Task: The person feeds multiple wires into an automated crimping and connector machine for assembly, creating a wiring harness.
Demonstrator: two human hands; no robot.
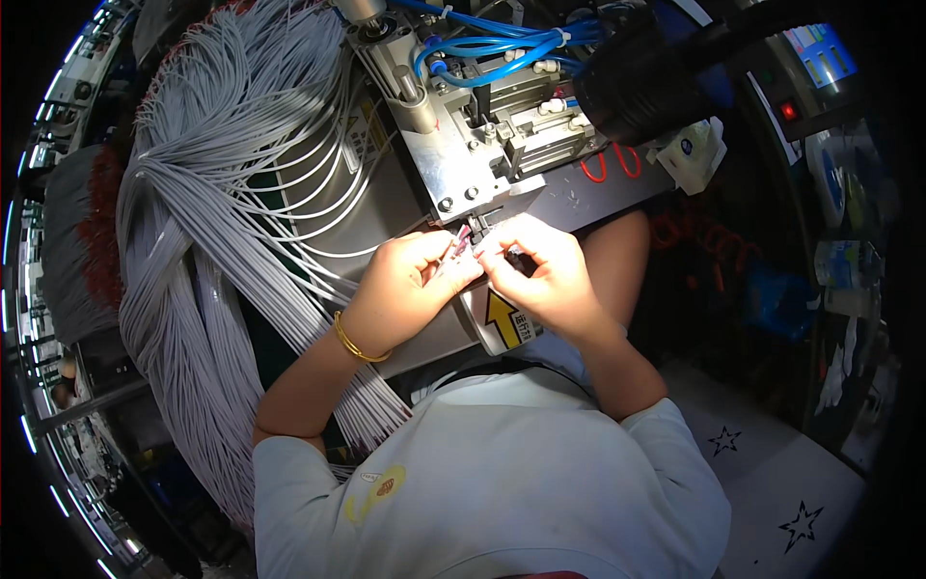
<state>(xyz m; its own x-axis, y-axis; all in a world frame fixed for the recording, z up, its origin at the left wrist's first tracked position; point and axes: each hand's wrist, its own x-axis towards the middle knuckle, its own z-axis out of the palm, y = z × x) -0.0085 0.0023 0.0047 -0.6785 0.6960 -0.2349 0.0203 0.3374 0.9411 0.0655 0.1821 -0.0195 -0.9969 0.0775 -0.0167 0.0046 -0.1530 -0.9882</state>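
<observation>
My left hand (410,285), with a yellow bangle at the wrist, is closed in a pinch on the end of a grey cable (338,255). Small pinkish-red wires (463,234) show between its thumb and fingers. Close beside it, my right hand (543,273) is also pinched, its fingertips meeting those of the left. What the right fingers hold, if anything, is hidden. Both hands are just in front of the metal head of a bench machine (453,179), under a bright light.
A large bundle of grey cables (193,193) drapes down on the left. Blue air hoses (502,58) run over the machine, and a black lamp (627,92) hangs at its right. A white plate with a yellow arrow (502,320) lies below my hands. Red coiled tubing (694,232) hangs at right.
</observation>
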